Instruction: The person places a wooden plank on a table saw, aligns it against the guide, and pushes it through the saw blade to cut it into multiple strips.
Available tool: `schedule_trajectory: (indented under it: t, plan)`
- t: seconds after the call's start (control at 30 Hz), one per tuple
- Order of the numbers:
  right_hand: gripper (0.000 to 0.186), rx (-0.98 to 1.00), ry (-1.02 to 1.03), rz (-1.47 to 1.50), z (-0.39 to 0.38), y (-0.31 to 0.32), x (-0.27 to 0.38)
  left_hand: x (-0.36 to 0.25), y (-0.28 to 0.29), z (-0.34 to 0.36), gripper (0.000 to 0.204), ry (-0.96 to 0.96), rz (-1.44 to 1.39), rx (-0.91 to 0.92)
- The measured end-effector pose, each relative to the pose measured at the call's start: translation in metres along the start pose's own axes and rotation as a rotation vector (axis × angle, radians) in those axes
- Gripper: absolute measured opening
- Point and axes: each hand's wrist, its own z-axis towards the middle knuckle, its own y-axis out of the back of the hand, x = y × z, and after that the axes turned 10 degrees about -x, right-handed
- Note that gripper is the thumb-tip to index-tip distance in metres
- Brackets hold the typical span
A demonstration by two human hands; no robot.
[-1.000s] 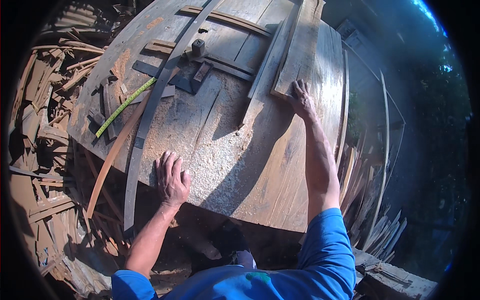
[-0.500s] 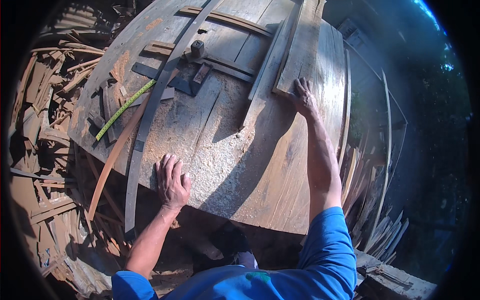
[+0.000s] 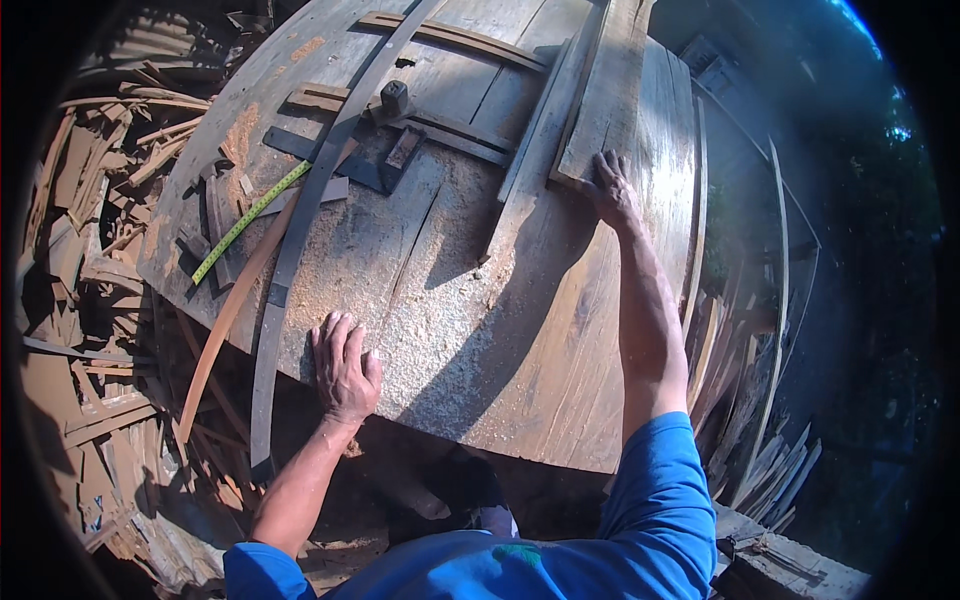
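My left hand lies flat on the near edge of the wooden worktable, fingers stretched out beside a patch of pale sawdust. Nothing is in it. Further off, my right hand rests against the near end of a wide wooden board, fingers spread over its end. The board runs away toward the far edge of the table. A narrower strip of wood lies along its left side.
A long dark strip and a reddish strip overhang the table's near left edge. Near them lie a yellow-green measuring tape, a dark metal block and crosswise wooden battens. Scrap wood is heaped at the left.
The view has shifted very slightly. Both hands keep nearly the same places, the left on the table edge and the right at the board's end.
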Motion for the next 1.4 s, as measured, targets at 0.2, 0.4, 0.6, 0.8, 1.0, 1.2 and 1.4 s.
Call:
schedule_trajectory:
  t: [0.2, 0.4, 0.6, 0.8, 1.0, 1.2, 1.4]
  plan:
    - [0.075, 0.000, 0.021, -0.018, 0.006, -0.001, -0.005, 0.001, 0.000, 0.000, 0.043, 0.002, -0.006, 0.006]
    - [0.075, 0.010, -0.010, -0.032, 0.010, 0.003, 0.000, 0.000, -0.001, 0.000, 0.043, 0.008, -0.001, 0.020]
    - [0.074, 0.013, -0.004, -0.032, 0.015, 0.004, -0.001, 0.001, -0.001, 0.000, 0.042, -0.005, 0.016, 0.018]
    - [0.073, -0.005, -0.013, -0.030, 0.020, -0.002, -0.006, 0.001, -0.001, 0.000, 0.041, 0.001, 0.005, 0.010]
    - [0.072, 0.003, -0.023, -0.035, 0.024, -0.002, -0.008, 0.001, 0.000, 0.001, 0.041, -0.008, 0.001, 0.015]
    - [0.074, -0.012, 0.004, -0.046, 0.033, -0.002, -0.010, 0.001, 0.000, 0.001, 0.041, -0.017, 0.012, 0.016]
    - [0.075, -0.001, -0.006, -0.034, 0.039, -0.002, -0.014, 0.002, -0.002, 0.004, 0.039, 0.012, 0.010, 0.030]
